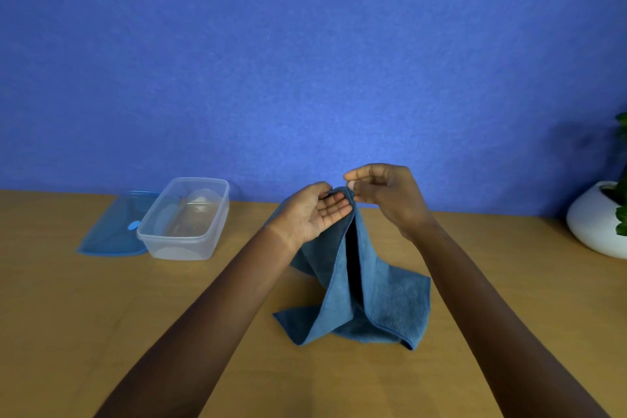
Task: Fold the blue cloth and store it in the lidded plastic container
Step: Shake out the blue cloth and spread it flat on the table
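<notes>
Broadly, a wooden table (101, 316) is stretching below a blue wall (305, 44). On it, the blue cloth (383, 292) is hanging peaked from both hands, its lower edges resting on the wood. A clear plastic container (185, 219) is sitting open at the left, touching its blue lid (112, 231). The left hand (314, 210) is pressing the cloth's top corners with flat fingers; the right hand (386, 193) is pinching them.

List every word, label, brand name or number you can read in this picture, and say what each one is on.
None: no readable text anywhere.
The blue lid carries only a plain light-blue oval tab, no lettering visible.
The clear container, blue cloth, white pot and table show no markings.
</notes>
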